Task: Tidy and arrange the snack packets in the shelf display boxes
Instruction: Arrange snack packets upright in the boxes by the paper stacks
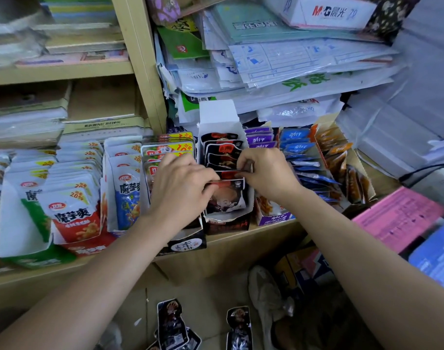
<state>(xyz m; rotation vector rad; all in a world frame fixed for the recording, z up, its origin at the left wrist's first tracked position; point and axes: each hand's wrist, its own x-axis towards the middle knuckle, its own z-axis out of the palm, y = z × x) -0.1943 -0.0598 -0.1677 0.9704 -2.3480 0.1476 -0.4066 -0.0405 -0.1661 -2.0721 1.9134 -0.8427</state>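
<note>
A white display box [217, 117] with a raised back flap stands on the shelf, filled with black snack packets [224, 147]. My left hand [181, 181] and my right hand [262, 170] both reach into its front. Each pinches the top edge of the front black packet [227, 198], left hand at its left corner, right hand at its right. To the left stand boxes of white-and-red packets [74, 210] and red-yellow packets [169, 147]. To the right are boxes of purple packets [260, 140], blue packets [298, 147] and orange packets [337, 150].
Stacks of plastic-wrapped paper [291, 66] overhang the boxes from above. Several black packets [170, 324] lie on the floor below the shelf, beside a shoe [265, 294]. Pink and blue paper packs [397, 218] sit at the right. A wooden upright [140, 61] divides the shelves.
</note>
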